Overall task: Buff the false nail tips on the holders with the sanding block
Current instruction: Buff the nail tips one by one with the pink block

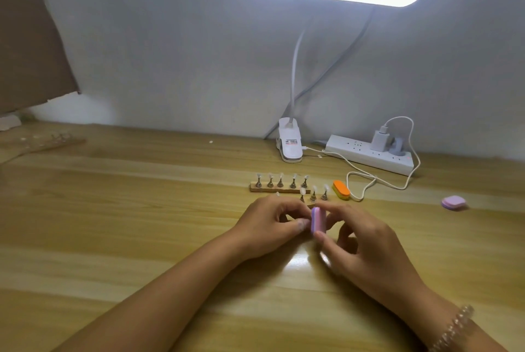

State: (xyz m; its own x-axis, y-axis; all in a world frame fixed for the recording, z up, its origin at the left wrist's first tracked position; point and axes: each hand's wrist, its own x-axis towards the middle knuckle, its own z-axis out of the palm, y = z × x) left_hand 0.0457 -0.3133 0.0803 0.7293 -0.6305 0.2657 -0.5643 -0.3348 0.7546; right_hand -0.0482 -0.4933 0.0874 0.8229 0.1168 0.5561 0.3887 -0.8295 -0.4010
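Note:
My right hand (366, 243) pinches a small purple and pink sanding block (316, 220) on edge between thumb and fingers. My left hand (270, 224) curls its fingers just left of the block, thumb against it, holding something I cannot make out. Behind my hands a wooden strip (275, 188) carries several metal holders topped with clear nail tips (280, 176). A second, nearer row of holders (313, 195) stands partly hidden by my fingers.
An orange sanding block (341, 189) lies right of the holders, a purple one (453, 203) far right. A white clip lamp base (289, 145), power strip (369, 154) and looping white cable (360, 181) sit at the back on the wooden table (142, 209). Another holder strip (48, 141) lies far left.

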